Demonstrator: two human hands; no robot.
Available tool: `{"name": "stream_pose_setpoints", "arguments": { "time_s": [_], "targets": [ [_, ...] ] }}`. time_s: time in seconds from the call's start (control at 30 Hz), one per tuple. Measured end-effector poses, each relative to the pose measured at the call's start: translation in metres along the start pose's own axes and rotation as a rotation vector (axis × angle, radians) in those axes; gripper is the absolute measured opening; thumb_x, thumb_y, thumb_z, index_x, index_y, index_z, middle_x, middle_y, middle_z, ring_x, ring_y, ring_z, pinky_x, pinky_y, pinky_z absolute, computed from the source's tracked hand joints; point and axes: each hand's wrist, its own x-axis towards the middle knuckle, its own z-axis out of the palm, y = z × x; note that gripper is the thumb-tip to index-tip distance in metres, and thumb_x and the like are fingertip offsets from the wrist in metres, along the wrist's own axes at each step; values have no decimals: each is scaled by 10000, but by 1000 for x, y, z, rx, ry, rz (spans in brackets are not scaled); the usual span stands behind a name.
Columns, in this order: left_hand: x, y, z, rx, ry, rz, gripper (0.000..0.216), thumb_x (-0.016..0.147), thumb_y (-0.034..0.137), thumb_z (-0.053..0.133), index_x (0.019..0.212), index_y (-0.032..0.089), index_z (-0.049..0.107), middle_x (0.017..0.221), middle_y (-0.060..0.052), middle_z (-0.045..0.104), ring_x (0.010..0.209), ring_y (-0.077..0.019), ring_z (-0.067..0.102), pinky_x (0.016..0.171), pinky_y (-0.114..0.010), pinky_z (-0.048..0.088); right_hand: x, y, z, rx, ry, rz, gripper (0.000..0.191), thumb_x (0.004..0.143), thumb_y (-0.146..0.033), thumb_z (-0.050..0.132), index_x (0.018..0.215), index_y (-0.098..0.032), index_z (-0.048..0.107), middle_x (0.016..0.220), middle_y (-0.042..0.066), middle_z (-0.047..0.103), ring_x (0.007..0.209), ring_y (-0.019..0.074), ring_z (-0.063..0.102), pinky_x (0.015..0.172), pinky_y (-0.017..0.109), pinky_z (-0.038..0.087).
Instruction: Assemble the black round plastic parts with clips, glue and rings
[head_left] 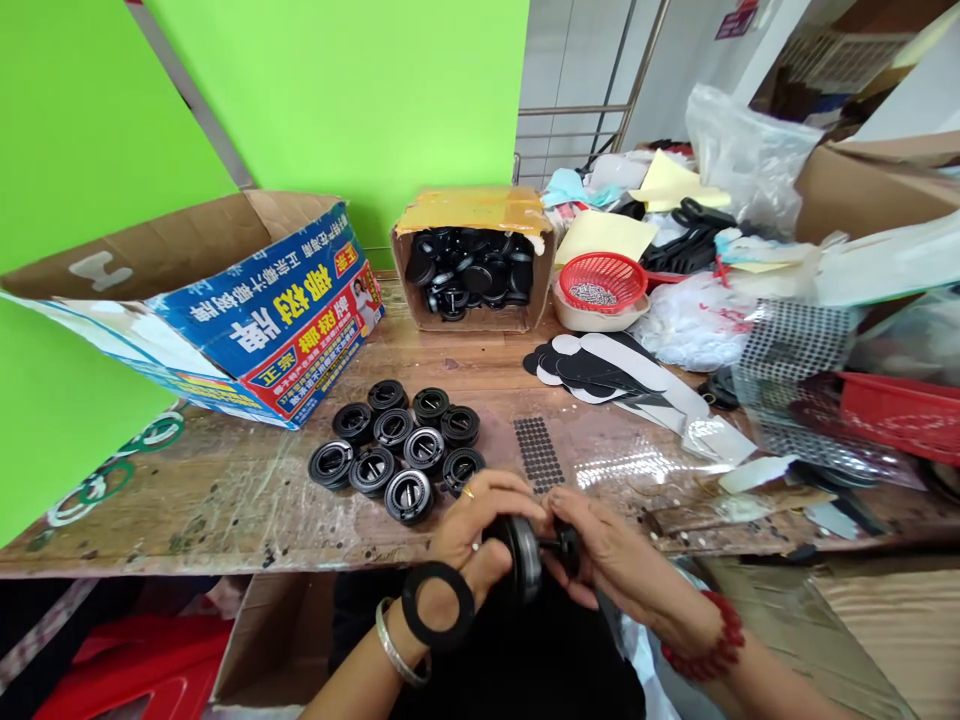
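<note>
My left hand [476, 530] is closed around a round black cap-like part [525, 555], held on edge just in front of the table's near edge. My right hand [607, 555] pinches a small black piece [568, 545] against that part's right side. A flat black ring [438, 604] lies over my left wrist beside a silver bangle. A cluster of several similar black round parts [397, 450] rests on the wooden table [225, 500] just beyond my left hand. A small sheet of black dots [538, 452] lies next to the cluster.
An open carton full of black parts [472, 262] stands at the back centre. A blue printed cardboard box [225, 300] lies on its side at left. A red basket [604, 282], black and white oval pads [600, 370], plastic bags and papers crowd the right.
</note>
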Motion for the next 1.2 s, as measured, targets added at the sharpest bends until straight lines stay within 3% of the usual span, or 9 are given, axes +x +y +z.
{"name": "stream_pose_setpoints", "arguments": {
  "time_s": [0.07, 0.1, 0.17, 0.3, 0.43, 0.73, 0.9, 1.07, 1.2],
  "targets": [
    [-4, 4, 0, 63, -153, 21, 439, 840, 611, 577, 749, 225, 766, 808, -118, 678, 821, -258, 624, 809, -356, 476, -4, 5, 0, -21, -78, 71, 439, 909, -649, 445, 827, -220, 488, 708, -39, 492, 468, 92, 514, 320, 166, 330],
    [-5, 5, 1, 80, -154, -4, 438, 847, 587, 577, 668, 223, 743, 691, -99, 648, 708, -232, 601, 726, -335, 466, -3, 6, -3, -98, -101, 79, 451, 922, -653, 407, 853, -219, 509, 690, -33, 512, 452, 100, 518, 332, 181, 349],
    [-5, 3, 5, 74, -29, -115, 472, 848, 582, 569, 576, 213, 679, 564, -66, 587, 562, -186, 531, 601, -299, 422, 4, 5, -17, -371, -15, -19, 419, 944, -595, 402, 894, -211, 561, 694, -7, 564, 475, 120, 541, 395, 216, 402],
    [2, -6, 8, -150, 313, -371, 557, 829, 703, 512, 686, 184, 655, 519, -19, 547, 433, -127, 438, 432, -241, 320, 28, 2, -58, -1029, 446, -390, 115, 860, -244, 555, 781, -187, 615, 795, 51, 621, 714, 183, 598, 659, 294, 476],
    [9, -7, 3, -351, 432, -399, 600, 800, 745, 531, 738, 159, 645, 541, -3, 533, 472, -116, 472, 438, -214, 354, 44, 9, -76, -1309, 406, -381, 193, 852, -124, 511, 694, -180, 606, 747, 45, 619, 700, 173, 590, 690, 281, 438],
    [14, -4, 1, -546, 436, -441, 604, 799, 739, 543, 574, 186, 446, 502, 44, 381, 449, -71, 341, 430, -179, 315, 52, 13, -63, -1512, 449, -320, 188, 856, -91, 497, 724, -184, 594, 789, 60, 622, 729, 180, 583, 666, 268, 397],
    [12, -5, 4, -486, 507, -369, 510, 847, 658, 557, 647, 194, 481, 565, 40, 421, 489, -79, 358, 466, -179, 350, 54, 26, -60, -1641, 559, -449, 185, 845, -80, 489, 714, -194, 552, 762, 80, 594, 704, 211, 553, 640, 305, 400],
    [14, -7, 4, -372, 590, -333, 518, 832, 678, 551, 635, 205, 481, 568, 32, 448, 476, -88, 371, 446, -204, 333, 40, 15, -56, -1363, 581, -730, 175, 835, -98, 487, 708, -216, 504, 746, 53, 567, 722, 206, 546, 682, 321, 441],
    [15, -12, 4, -310, 602, -372, 564, 808, 747, 512, 628, 213, 482, 519, 36, 456, 435, -96, 383, 427, -222, 314, 13, -15, -19, -1073, 496, -944, 129, 813, -114, 560, 756, -229, 545, 927, 58, 602, 941, 222, 563, 843, 364, 457]
  ]
}}
